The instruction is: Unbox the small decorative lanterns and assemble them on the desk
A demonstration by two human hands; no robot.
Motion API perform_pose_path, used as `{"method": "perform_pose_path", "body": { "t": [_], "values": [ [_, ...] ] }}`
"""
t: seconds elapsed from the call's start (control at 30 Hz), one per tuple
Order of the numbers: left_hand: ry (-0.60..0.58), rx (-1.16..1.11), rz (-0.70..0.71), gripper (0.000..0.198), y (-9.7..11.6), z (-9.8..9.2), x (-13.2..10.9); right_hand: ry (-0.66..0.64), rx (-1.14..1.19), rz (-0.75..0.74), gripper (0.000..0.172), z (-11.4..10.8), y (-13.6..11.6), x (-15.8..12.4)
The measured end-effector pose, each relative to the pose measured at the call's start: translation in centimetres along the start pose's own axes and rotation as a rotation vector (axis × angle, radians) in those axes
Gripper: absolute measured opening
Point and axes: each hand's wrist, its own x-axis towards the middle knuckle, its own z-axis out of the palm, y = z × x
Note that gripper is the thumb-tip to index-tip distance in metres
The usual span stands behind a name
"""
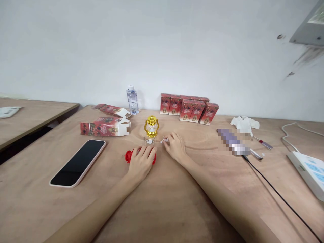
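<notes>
My left hand (pixel 143 159) rests over a small red lantern (pixel 128 156) lying on its side, its fingers curled round the body and hiding most of it. My right hand (pixel 175 147) is low at the tabletop, thumb and fingertips pinched at a small pale part (pixel 165 139) whose exact kind I cannot make out. Between the hands and a little farther off lies a flat whitish piece with thin metal wires (pixel 150 141). Just behind it a gold lantern (pixel 151 127) with a clear middle stands upright, touched by neither hand.
Two opened red boxes (pixel 105 127) lie at left, near a phone (pixel 78 163). A water bottle (pixel 133 100) and several closed red boxes (pixel 186 109) stand by the wall. Crumpled tissue (pixel 244 125), a screwdriver (pixel 264 143), a cabled device (pixel 231 141) and a power strip (pixel 308 172) are at right.
</notes>
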Motion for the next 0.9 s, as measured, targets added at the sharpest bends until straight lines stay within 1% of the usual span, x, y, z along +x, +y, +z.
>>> {"method": "perform_pose_path", "body": {
  "t": [0.1, 0.3, 0.5, 0.6, 0.73, 0.9],
  "values": [
    [-0.013, -0.002, -0.009, 0.025, 0.05, -0.05, -0.03, -0.035, -0.113, -0.068, 0.017, 0.11, -0.24, 0.04],
    [-0.022, 0.001, -0.002, 0.024, -0.04, -0.17, -0.06, -0.084, -0.227, -0.159, 0.021, 0.42, -0.14, 0.49],
    [-0.051, -0.012, 0.009, 0.024, -0.1, -0.27, -0.08, -0.092, -0.335, -0.355, 0.021, 0.45, 0.09, 0.6],
    [-0.061, -0.015, 0.006, 0.024, -0.1, -0.27, -0.11, -0.087, -0.385, -0.42, 0.02, 0.42, 0.06, 0.53],
    [-0.065, -0.014, 0.007, 0.025, -0.13, -0.23, -0.12, -0.079, -0.419, -0.463, 0.018, 0.44, -0.07, 0.45],
    [-0.049, -0.008, 0.013, 0.025, -0.13, -0.24, -0.11, -0.07, -0.393, -0.445, 0.021, 0.36, -0.05, 0.38]
  ]
}}
